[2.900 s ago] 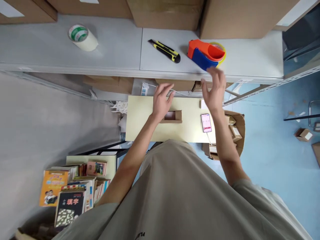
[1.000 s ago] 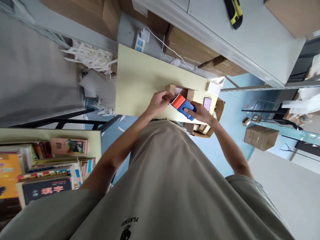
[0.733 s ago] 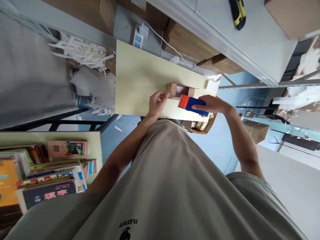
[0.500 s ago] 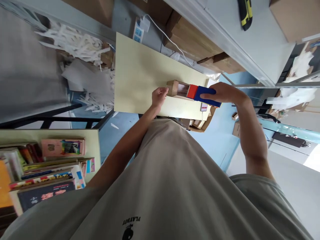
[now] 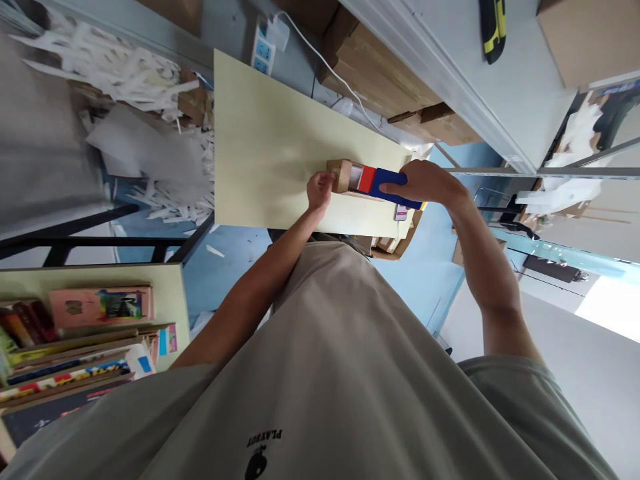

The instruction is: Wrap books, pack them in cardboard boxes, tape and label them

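A small brown cardboard box lies on the pale yellow table. My left hand is at its left end, fingers curled against the cardboard. From the box's right side extends a blue-and-red block-like piece, with a pale section between its red part and the cardboard. My right hand grips the blue part, thumb lying along its face. A bit of yellow shows at its far right end. Whether the piece sits inside the box or only against it, I cannot tell. A phone lies just below it.
A power strip with a white charger is beyond the table. Shredded paper piles up at left. Books stand on a lower-left shelf. A yellow-black utility knife lies on the grey upper surface. Cardboard boxes line the back.
The view has shifted, so the table appears farther left. The blue-and-red piece and the cardboard box show a shorter pale gap between them. My left fingers now overlap the box's end.
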`<move>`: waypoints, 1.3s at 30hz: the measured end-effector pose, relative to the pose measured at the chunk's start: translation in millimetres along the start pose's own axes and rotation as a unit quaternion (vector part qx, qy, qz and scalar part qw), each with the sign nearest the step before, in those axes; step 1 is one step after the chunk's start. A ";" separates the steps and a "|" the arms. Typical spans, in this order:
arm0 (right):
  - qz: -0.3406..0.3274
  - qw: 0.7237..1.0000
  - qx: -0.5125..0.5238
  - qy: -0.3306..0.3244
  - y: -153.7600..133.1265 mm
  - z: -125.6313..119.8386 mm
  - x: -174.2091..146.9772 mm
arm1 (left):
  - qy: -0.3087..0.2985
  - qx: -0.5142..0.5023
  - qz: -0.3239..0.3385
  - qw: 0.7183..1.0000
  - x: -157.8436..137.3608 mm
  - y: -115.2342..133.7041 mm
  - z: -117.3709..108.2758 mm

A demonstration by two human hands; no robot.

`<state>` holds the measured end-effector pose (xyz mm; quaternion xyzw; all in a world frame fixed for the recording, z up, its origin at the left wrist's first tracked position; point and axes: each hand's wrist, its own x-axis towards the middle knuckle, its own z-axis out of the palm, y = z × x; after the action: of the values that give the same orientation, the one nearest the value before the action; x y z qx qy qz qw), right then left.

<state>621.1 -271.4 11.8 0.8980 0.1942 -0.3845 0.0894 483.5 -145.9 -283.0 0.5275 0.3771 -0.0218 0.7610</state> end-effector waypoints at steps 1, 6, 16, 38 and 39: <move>0.020 0.999 -0.023 -0.021 -6.8 -3.5 -3.3 | -0.003 0.014 0.010 1.000 2.4 -4.9 1.3; 0.043 0.993 -0.087 -0.072 -31.6 -17.7 -15.8 | 0.003 0.070 0.038 0.997 11.4 -25.0 -5.2; 0.039 0.988 -0.138 -0.059 -54.2 -19.3 -15.5 | -0.201 0.235 0.294 0.905 9.9 36.0 -11.5; 0.052 0.990 -0.115 -0.064 -20.9 -2.2 -11.9 | -0.180 0.396 0.308 0.846 9.6 41.0 -7.8; 0.038 0.992 -0.108 -0.056 -22.3 -2.2 -12.0 | -0.183 0.400 0.313 0.842 9.5 39.1 -8.4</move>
<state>605.7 -253.8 21.8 0.8667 0.1947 -0.4077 0.2114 502.5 -118.3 -259.2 0.8626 0.0047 -0.0278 0.5051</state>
